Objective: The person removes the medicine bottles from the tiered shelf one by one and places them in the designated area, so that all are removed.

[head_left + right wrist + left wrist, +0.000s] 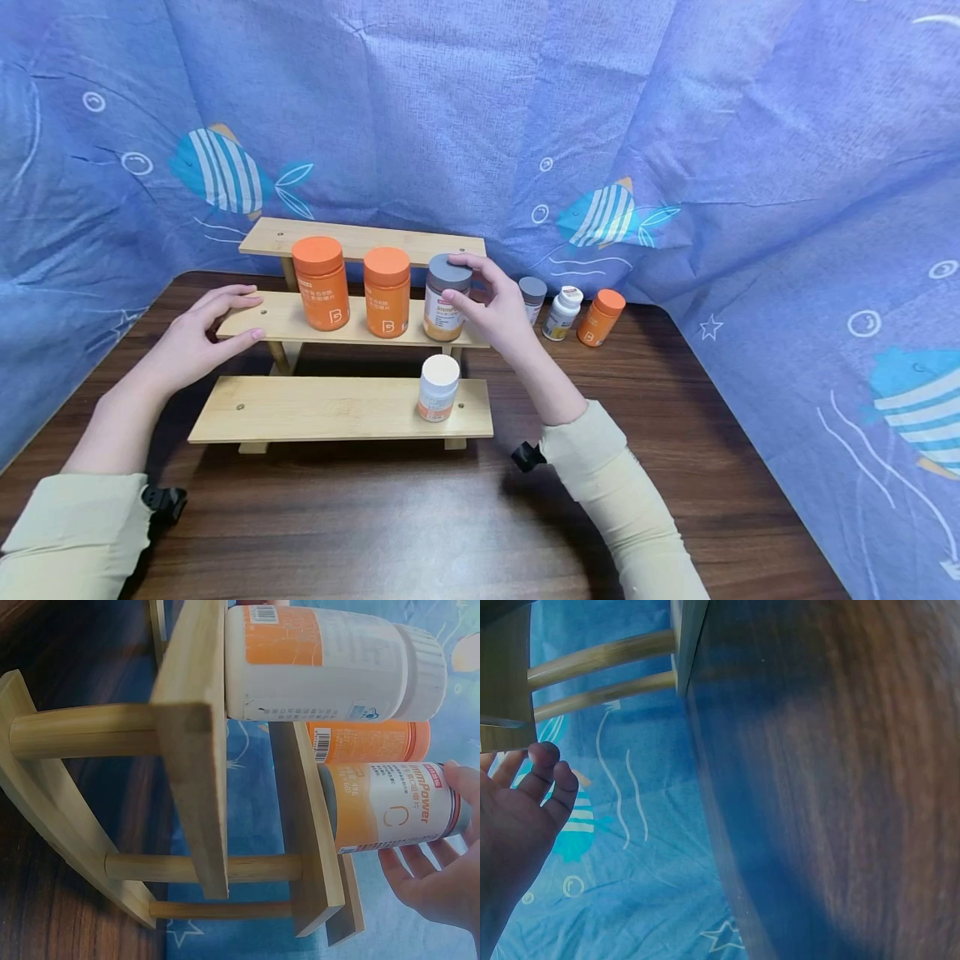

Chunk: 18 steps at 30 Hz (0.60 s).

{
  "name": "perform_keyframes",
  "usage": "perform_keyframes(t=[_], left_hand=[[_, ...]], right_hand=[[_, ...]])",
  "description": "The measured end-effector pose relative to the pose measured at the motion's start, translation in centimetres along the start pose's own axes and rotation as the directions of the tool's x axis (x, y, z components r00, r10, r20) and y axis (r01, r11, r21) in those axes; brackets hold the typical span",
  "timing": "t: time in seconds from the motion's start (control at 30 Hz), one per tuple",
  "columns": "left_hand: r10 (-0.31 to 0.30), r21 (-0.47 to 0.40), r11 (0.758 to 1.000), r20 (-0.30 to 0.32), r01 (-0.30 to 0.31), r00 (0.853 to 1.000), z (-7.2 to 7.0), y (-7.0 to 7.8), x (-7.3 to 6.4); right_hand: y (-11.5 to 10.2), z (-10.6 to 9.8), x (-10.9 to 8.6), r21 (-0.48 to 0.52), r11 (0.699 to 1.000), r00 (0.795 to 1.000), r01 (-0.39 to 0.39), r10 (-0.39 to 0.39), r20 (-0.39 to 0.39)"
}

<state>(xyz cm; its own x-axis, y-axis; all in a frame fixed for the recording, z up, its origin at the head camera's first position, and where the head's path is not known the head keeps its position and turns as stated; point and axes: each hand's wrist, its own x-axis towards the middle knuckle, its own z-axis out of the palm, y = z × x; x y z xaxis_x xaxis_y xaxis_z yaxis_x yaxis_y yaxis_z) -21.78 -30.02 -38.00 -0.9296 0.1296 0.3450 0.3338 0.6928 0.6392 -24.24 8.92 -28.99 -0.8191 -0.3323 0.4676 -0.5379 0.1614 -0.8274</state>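
A wooden three-tier display rack [322, 408] carries several bottles. My right hand [498, 308] grips a grey-lidded supplement bottle [447, 304] around its lid, thumb in front; in the right wrist view the bottle's base is at the middle shelf [311, 862]. Two orange bottles [321, 287] [387, 296] stand left of it on the same shelf. My left hand [191, 337] holds the left end of that shelf, thumb at the front edge and fingers toward the back. A white bottle [438, 387] stands on the lowest shelf near its right end.
Right of the rack, on the dark wooden table [360, 517], stand another grey-lidded bottle [533, 296], a small white bottle [562, 314] and a small orange bottle [601, 318]. A blue fish-print cloth [465, 125] hangs behind and along the sides. The top shelf [360, 239] is at the back.
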Motion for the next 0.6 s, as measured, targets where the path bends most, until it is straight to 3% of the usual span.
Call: perform_keyframes(t=[0.6], left_hand=[[-0.005, -0.003, 1.0, 0.008, 0.005, 1.0, -0.2, 0.2, -0.1]], right_hand=[[-1.2, -1.4, -1.0, -0.01, 1.0, 1.0, 0.007, -0.007, -0.02]])
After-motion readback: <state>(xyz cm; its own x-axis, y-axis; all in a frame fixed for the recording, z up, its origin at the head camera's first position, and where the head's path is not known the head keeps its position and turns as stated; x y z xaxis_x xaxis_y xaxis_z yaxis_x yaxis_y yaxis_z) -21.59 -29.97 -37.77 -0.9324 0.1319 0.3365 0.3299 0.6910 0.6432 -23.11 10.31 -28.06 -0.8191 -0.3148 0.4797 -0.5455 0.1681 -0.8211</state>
